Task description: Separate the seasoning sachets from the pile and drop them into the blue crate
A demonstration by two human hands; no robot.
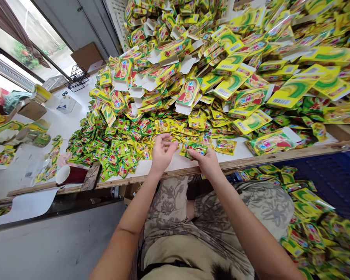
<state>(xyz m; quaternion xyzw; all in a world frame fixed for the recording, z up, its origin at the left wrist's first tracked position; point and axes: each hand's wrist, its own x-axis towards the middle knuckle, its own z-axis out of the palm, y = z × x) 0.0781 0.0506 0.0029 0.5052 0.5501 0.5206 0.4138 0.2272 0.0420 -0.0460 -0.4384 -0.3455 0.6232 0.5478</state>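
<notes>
My right hand [207, 160] grips a small green candy packet [198, 148] between thumb and fingers, just above the table's front edge. Whether more packets lie stacked under it I cannot tell. To its left, my left hand [163, 153] has loosely curled fingers with the thumb apart, and nothing shows in it. Its fingertips are close to a yellow packet [162, 126] with a pineapple picture. Green packets [116, 155] lie heaped left of that hand. A single yellow packet [225, 146] rests to the right of my right hand.
A large pile of yellow cartons [189, 93], several with flaps open, covers the back and right. One carton [272, 142] lies near the wooden edge. At left are a dark red cup [71, 175] and a phone [91, 175]. More cartons [311, 233] fill a blue crate below right.
</notes>
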